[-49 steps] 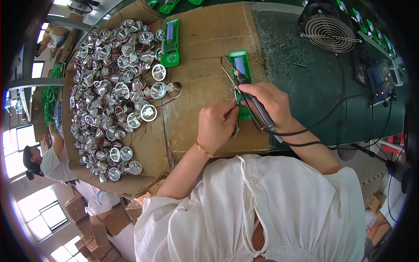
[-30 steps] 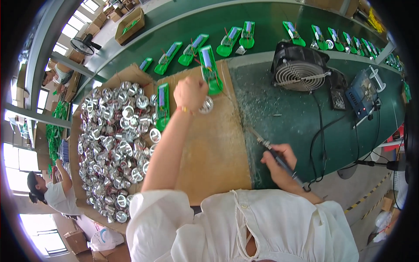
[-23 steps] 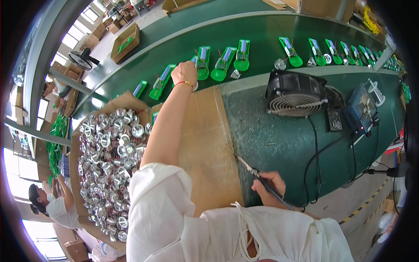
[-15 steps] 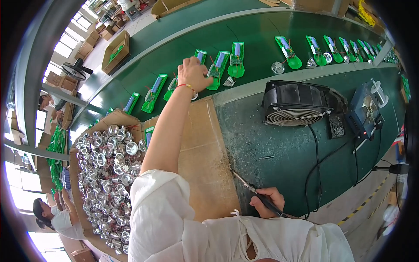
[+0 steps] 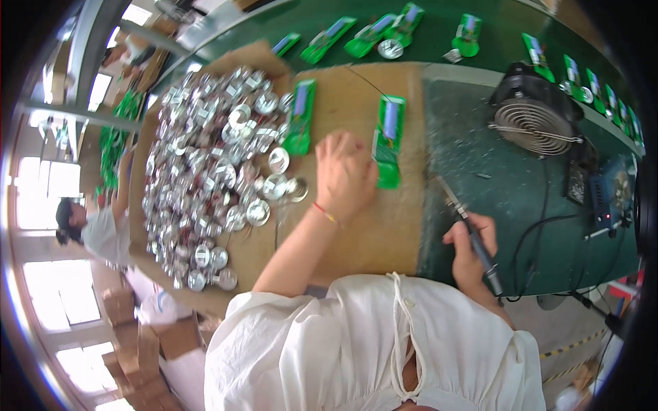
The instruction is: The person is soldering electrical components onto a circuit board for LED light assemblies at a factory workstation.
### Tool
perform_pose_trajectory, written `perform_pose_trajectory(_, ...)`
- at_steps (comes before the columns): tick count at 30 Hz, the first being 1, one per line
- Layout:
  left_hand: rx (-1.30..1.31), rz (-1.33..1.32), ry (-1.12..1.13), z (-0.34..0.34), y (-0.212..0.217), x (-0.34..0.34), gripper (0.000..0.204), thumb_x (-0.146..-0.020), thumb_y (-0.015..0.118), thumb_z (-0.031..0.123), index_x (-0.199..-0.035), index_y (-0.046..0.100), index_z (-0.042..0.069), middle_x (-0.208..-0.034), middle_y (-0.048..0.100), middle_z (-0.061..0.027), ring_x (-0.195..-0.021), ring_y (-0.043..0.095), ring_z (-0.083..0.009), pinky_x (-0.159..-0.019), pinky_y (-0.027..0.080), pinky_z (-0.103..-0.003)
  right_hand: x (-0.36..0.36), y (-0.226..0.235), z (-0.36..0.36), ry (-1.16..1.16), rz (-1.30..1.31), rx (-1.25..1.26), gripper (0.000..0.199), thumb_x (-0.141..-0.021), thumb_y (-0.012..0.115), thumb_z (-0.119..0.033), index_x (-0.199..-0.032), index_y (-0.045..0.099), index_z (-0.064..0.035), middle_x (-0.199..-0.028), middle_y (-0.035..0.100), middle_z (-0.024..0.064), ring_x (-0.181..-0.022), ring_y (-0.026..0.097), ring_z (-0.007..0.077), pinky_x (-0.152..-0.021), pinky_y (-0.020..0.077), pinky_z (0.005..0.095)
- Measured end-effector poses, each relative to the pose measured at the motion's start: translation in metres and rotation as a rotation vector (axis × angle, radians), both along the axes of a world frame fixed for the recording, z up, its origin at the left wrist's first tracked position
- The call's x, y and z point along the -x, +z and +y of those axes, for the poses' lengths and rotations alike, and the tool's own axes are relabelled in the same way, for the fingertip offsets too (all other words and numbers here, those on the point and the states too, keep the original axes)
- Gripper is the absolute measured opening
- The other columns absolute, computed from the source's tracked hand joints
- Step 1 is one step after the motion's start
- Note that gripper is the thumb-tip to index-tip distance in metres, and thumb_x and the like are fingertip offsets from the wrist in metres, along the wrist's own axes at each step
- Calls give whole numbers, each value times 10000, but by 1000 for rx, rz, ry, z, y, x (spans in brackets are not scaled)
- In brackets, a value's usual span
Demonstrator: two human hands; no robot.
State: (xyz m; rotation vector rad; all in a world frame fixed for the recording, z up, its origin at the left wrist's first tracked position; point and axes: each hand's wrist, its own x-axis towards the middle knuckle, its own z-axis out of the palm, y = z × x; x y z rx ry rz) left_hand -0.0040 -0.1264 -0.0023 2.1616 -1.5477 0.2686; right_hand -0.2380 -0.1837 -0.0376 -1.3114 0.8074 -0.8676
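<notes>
On the brown cardboard, a green plastic casing (image 5: pixel 388 140) holds a blue cylindrical cell and thin wires. My left hand (image 5: pixel 346 171) is just left of it, palm down, its thumb side against or very near the casing's edge. Motion blurs that hand and its curled fingers are partly hidden, so a grip cannot be made out. In my right hand (image 5: pixel 474 250) is a soldering iron (image 5: pixel 478 248), its tip pointing up and left toward the cardboard's right edge. A second green casing (image 5: pixel 299 118) lies further left, next to the heap of silver reflector cups (image 5: pixel 212 164).
A cardboard box (image 5: pixel 139 219) surrounds the reflectors. More green casings (image 5: pixel 469 35) line the green belt at the back. At right stand a black fan (image 5: pixel 531 123) and a blue soldering station (image 5: pixel 612 198) with trailing cables. A person (image 5: pixel 103 229) works at far left.
My left hand has come back from the belt to the cardboard, where a green casing now lies beside it. The view has swung left. My right hand still holds the soldering iron.
</notes>
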Motion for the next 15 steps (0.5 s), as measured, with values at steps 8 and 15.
perform_pose_trajectory(8,1,-6,292,110,8,18,303,-668,715,370,-690,582,99,-769,543,-68,-804,520,-261,-733,379,-386,5,-12,4,-84,-98,158,204,-865,559,-103,-992,483,37,-677,570,74,-583,550,111,-552,474,223)
perform_pose_trajectory(15,-151,-347,584,111,-5,-21,261,-713,677,337,-793,609,98,-779,565,-59,-805,518,-239,-712,381,-374,15,1,33,-17,-115,139,207,-866,561,-107,-990,479,37,-683,572,87,-567,554,118,-531,488,235)
